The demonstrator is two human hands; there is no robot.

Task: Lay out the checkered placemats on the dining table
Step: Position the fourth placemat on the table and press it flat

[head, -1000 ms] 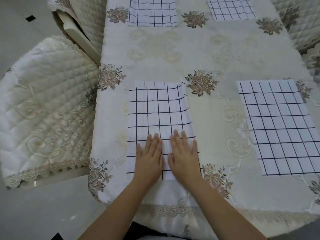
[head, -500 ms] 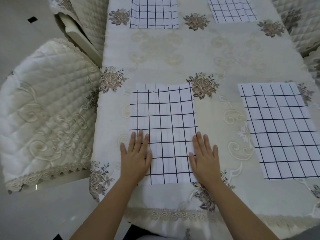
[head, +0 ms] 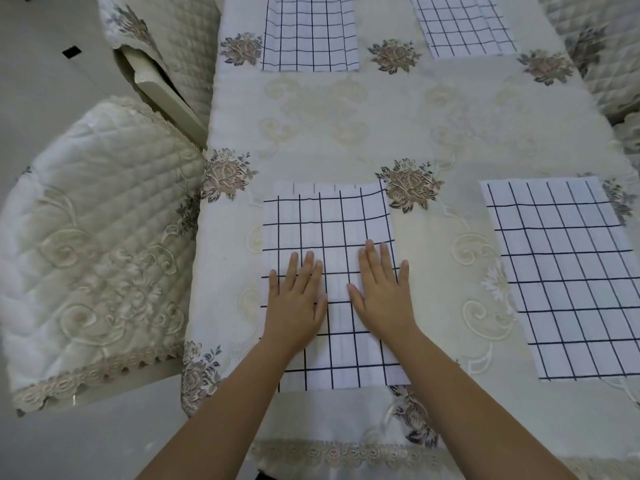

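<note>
Head view, near to far: both forearms come in over the lace hem of the table (head: 346,126). Left grip (head: 296,306) and right grip (head: 381,299) are bare hands laid flat on the near placemat (head: 325,223). Fingers are straight and pressing, holding nothing, thumbs close together mid-mat. That mat sits at the near-left place, its near edge just inside the hem.

It reads as thin cloth: light, limp, w/ lengthwise creases. Its far edge looks folded over or rippled, can't tell which from here. Expect it to slide on the tablecloth and bunch if you push w/ one hand only. Smooth from centre outward w/ flat palms. To shift it, pinch two corners, not the middle.

The second placemat (head: 568,278) lies flat to the right, well apart. Farther off, the far-left placemat (head: 310,32) and far-right placemat (head: 460,26) sit at the far places, cut by the frame top.
</note>
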